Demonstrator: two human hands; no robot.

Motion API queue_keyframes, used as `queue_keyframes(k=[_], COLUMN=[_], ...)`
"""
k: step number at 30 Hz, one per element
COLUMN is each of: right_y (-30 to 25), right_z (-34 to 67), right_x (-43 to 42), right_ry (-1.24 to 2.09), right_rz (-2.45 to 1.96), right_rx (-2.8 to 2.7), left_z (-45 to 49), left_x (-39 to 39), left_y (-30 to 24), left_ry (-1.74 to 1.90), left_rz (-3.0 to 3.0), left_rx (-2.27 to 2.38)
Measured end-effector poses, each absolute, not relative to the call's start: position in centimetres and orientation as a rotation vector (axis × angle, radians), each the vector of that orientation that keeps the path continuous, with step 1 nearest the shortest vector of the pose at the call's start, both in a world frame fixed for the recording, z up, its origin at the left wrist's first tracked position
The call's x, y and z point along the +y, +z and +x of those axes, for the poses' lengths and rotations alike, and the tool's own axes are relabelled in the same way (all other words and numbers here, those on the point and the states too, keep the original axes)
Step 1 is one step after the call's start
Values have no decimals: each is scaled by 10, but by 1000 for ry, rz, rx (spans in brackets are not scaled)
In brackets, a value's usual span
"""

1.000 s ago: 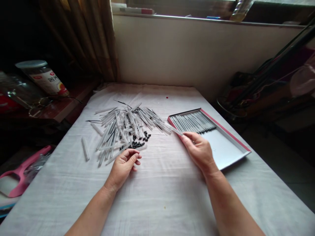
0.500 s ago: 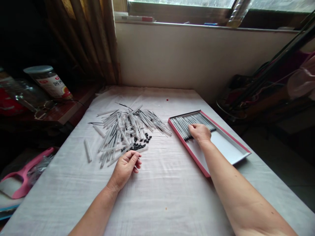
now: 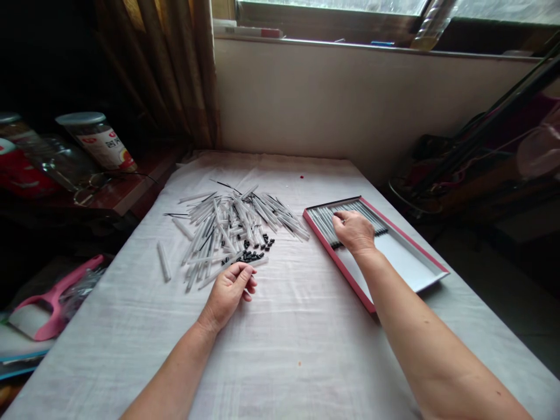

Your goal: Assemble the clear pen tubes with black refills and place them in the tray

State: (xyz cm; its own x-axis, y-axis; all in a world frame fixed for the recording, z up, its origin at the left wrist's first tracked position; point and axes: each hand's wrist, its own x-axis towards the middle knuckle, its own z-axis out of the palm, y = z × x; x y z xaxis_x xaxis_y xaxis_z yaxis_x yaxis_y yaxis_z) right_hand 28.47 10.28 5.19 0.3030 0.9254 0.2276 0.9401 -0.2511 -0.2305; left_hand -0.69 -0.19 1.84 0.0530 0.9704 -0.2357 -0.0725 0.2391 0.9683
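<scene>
My right hand point(image 3: 355, 231) is over a shallow box point(image 3: 405, 256) with red sides and a pale inside, its fingers closed. Whatever it may hold is hidden by the hand. Beneath it, a row of clear pen barrels point(image 3: 322, 224) with black ends lies side by side across the box's far part. My left hand point(image 3: 230, 290) rests at the near edge of a loose pile, thumb against curled fingers; I cannot see what is inside them. In front of it are several small black plugs point(image 3: 252, 256). Whitish translucent tubes point(image 3: 219, 224) and thin dark refills point(image 3: 225, 185) make up the pile.
A single tube point(image 3: 163, 262) lies apart on the left of the cloth-covered table point(image 3: 280, 350). On a side table stand a lidded jar point(image 3: 102, 143) and glasses point(image 3: 85, 192). A pink-handled object point(image 3: 55, 297) sits low at the left. A wall and curtain point(image 3: 175, 76) close the back.
The view has shifted slightly. My right hand has changed its pose a little over the row in the box, its fingers lifting. My left hand is nearly unchanged.
</scene>
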Motion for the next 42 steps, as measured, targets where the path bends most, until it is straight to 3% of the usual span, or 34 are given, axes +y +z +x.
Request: queue_keyframes(k=[7, 14, 21, 28, 34, 38, 42], right_y=[51, 27, 32, 20, 16, 21, 20], right_z=[173, 110, 123, 175, 191, 185, 176], right_x=[93, 93, 87, 51, 17, 8, 26], right_ry=[104, 83, 158, 515, 924, 1137, 1211], right_rz=[-1767, -1847, -1936, -1699, -1402, -1288, -1203], right_rx=[-2102, -2184, -2046, -1619, -1359, -1369, -1391], left_z=[-9, -8, -9, -8, -6, -8, -12], left_x=[-3, -2, -1, -3, -9, -12, -9], left_y=[14, 11, 12, 6, 6, 6, -2], left_ry=[1076, 1102, 1100, 1094, 1471, 1358, 1238], left_rz=[965, 959, 953, 1097, 1994, 2407, 2344], left_rx=[1213, 1191, 1166, 1209, 1405, 1447, 1547])
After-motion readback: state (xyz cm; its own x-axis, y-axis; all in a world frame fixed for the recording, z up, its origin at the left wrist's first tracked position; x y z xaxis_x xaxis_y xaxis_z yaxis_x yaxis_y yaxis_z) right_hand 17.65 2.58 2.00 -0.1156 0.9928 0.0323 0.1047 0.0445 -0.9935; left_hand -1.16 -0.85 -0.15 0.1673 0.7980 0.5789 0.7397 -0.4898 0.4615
